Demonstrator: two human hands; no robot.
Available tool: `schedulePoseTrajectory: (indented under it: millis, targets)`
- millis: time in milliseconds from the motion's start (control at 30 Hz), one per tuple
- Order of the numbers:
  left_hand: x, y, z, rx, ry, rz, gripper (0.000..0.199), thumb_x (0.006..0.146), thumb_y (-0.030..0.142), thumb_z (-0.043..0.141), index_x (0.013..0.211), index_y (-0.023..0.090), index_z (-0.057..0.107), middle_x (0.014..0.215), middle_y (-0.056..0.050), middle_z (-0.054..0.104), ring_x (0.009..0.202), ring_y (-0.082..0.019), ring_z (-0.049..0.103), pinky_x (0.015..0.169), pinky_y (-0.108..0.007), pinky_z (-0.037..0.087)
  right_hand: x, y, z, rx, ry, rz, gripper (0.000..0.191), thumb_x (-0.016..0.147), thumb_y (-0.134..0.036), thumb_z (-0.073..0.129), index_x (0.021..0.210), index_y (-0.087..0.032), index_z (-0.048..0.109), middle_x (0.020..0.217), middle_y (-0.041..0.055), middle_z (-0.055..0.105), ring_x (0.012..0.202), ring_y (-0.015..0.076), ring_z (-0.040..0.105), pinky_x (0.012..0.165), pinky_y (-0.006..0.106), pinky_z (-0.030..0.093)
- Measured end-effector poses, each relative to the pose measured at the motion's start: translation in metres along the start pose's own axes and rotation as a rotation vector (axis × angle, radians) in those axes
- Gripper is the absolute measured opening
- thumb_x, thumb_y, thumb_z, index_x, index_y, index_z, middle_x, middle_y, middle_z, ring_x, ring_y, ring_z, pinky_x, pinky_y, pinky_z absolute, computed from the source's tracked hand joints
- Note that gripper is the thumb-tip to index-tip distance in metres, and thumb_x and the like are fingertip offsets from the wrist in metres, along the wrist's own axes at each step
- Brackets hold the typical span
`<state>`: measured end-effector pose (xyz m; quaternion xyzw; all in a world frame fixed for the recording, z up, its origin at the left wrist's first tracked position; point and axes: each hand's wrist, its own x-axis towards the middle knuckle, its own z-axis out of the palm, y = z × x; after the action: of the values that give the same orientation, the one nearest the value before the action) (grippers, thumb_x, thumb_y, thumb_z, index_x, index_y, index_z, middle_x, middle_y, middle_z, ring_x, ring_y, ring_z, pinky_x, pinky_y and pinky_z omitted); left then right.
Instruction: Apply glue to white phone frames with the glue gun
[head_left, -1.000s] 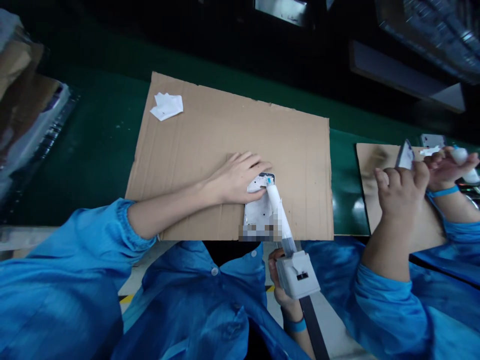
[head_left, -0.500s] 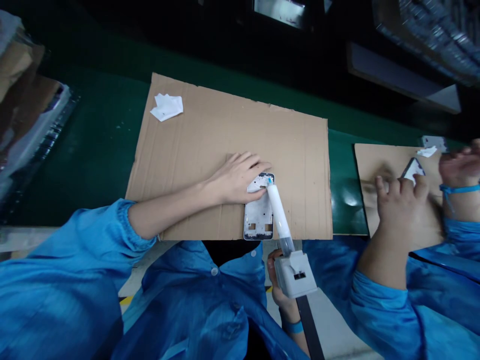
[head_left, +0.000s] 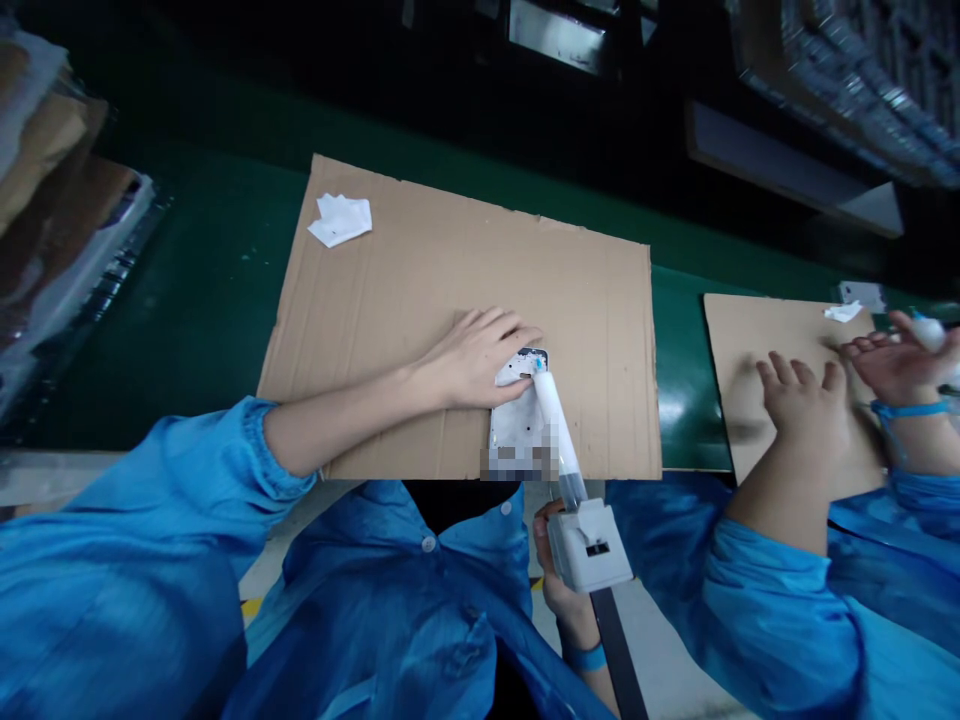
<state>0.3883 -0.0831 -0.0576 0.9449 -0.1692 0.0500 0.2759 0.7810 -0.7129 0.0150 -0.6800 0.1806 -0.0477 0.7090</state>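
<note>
A phone frame [head_left: 516,425], pale grey with a dark edge, lies flat at the near edge of the cardboard sheet [head_left: 585,300]. My left hand [head_left: 474,362] rests across its upper part, gripping its sides between thumb and fingers. My right hand [head_left: 559,575] is wrapped round a glue gun [head_left: 591,555], below the cardboard's edge; the gun's body partly hides the fingers. A long white cartridge [head_left: 553,410] runs up from the gun. Its blue tip [head_left: 538,365] is at the frame's upper right corner; whether it touches cannot be made out.
A torn white paper piece [head_left: 341,219] lies at the cardboard's upper left. Stacked, wrapped packs [head_left: 67,210] stand on the left of the green table [head_left: 202,260]. At right, a co-worker's hands [head_left: 810,400] are over another cardboard sheet [head_left: 750,350].
My hands, the phone frame and the glue gun keep nearly the same places. The co-worker's hands have shifted; a white tube now shows in one, and the frame piece beneath them is no longer visible.
</note>
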Motion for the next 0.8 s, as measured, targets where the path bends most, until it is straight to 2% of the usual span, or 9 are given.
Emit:
schedulePoseTrajectory:
  millis: [133,233,367,433,500,567,667,733,800]
  targets:
    - [0.000,0.000,0.000,-0.005,0.004,0.002,0.056,0.105,0.051,0.062,0.151,0.018,0.064,0.138,-0.015,0.070,0.127,-0.033,0.061,0.113,-0.047,0.046,0.000,0.014,0.001,-0.192,-0.033,-0.140,0.084,0.113,-0.046,-0.017,0.094,-0.020,0.060,0.087,0.0030,0.044,0.081,0.0167,0.056,0.080,0.039,0.044]
    - [0.000,0.000,0.001,-0.011,0.008,0.001,0.055,0.105,0.051,0.061,0.150,0.019,0.064,0.138,-0.014,0.069,0.127,-0.033,0.060,0.113,-0.048,0.047,0.007,0.016,0.003,-0.257,-0.047,-0.170,0.087,0.110,-0.042,-0.023,0.092,-0.022,0.059,0.080,0.0020,0.046,0.076,0.0178,0.056,0.085,0.043,0.045]
    - [0.000,0.000,0.000,-0.016,0.007,-0.001,0.056,0.104,0.051,0.061,0.150,0.019,0.064,0.137,-0.015,0.069,0.127,-0.034,0.060,0.113,-0.048,0.047,0.021,0.017,0.009,-0.199,0.146,-0.128,0.094,0.110,-0.063,-0.017,0.077,-0.022,0.060,0.073,0.0029,0.047,0.068,0.0211,0.055,0.077,0.044,0.047]
    - [0.000,-0.001,0.000,-0.020,0.009,-0.001,0.056,0.104,0.051,0.060,0.150,0.020,0.065,0.136,-0.015,0.070,0.126,-0.034,0.060,0.113,-0.049,0.047,0.024,0.017,0.012,-0.111,0.132,-0.108,0.099,0.109,-0.067,-0.017,0.073,-0.021,0.063,0.071,0.0041,0.049,0.067,0.0216,0.055,0.073,0.043,0.048]
    - [0.000,0.000,0.000,-0.024,0.005,-0.001,0.056,0.104,0.051,0.060,0.150,0.020,0.065,0.136,-0.015,0.070,0.126,-0.034,0.060,0.114,-0.049,0.047,0.022,0.017,0.013,-0.063,0.115,-0.107,0.098,0.110,-0.057,-0.019,0.071,-0.021,0.064,0.068,0.0041,0.048,0.064,0.0214,0.053,0.070,0.040,0.047]
    - [0.000,0.000,0.000,-0.027,0.002,-0.003,0.056,0.104,0.051,0.061,0.150,0.019,0.065,0.137,-0.015,0.069,0.126,-0.034,0.060,0.114,-0.049,0.047,0.018,0.016,0.013,-0.101,0.156,-0.126,0.091,0.109,-0.039,-0.017,0.069,-0.023,0.062,0.063,0.0039,0.046,0.061,0.0215,0.051,0.070,0.039,0.044]
    - [0.000,-0.001,0.000,-0.033,0.000,0.000,0.055,0.105,0.051,0.061,0.150,0.020,0.064,0.140,-0.015,0.069,0.127,-0.034,0.060,0.114,-0.049,0.047,0.008,0.015,0.007,-0.238,0.117,-0.213,0.067,0.106,-0.030,0.003,0.069,-0.024,0.059,0.062,0.0031,0.048,0.056,0.0203,0.046,0.072,0.040,0.036]
    - [0.000,-0.001,-0.001,-0.037,-0.001,0.003,0.055,0.105,0.051,0.061,0.150,0.020,0.065,0.141,-0.015,0.069,0.128,-0.034,0.060,0.114,-0.049,0.046,0.001,0.015,-0.002,-0.353,0.035,-0.279,0.052,0.103,-0.042,0.023,0.065,-0.025,0.054,0.059,0.0016,0.043,0.053,0.0186,0.040,0.074,0.043,0.031]
    - [0.000,-0.001,-0.001,-0.038,-0.003,0.001,0.055,0.105,0.051,0.061,0.150,0.019,0.065,0.141,-0.016,0.069,0.129,-0.034,0.060,0.114,-0.050,0.046,-0.008,0.017,-0.012,-0.469,-0.037,-0.311,0.051,0.093,-0.060,0.040,0.056,-0.026,0.047,0.053,0.0019,0.035,0.051,0.0177,0.033,0.073,0.046,0.029]
